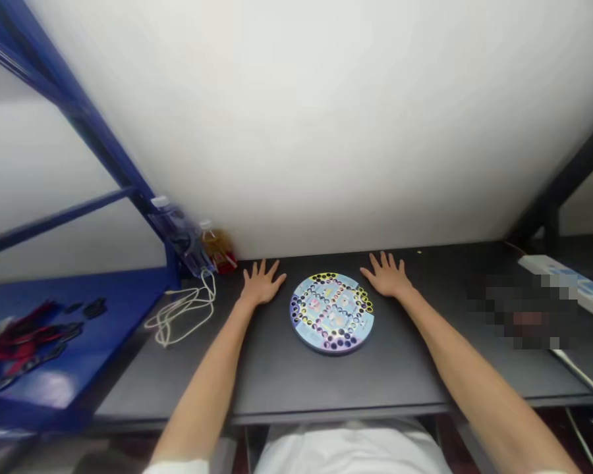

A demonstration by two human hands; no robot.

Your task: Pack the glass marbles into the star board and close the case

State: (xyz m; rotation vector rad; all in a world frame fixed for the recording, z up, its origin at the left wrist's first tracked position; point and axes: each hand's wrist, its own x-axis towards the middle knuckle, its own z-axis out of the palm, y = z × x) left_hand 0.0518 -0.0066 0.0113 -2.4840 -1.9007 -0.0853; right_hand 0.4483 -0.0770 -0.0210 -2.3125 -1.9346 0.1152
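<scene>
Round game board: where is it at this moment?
In the head view, the round game board lies on the dark desk, between the left hand and the right hand.

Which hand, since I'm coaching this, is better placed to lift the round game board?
Probably the right hand: its fingers lie slightly nearer the round game board than the left hand's; neither touches.

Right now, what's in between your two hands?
The head view shows a round game board between the left hand and the right hand, lying flat on the dark table.
</scene>
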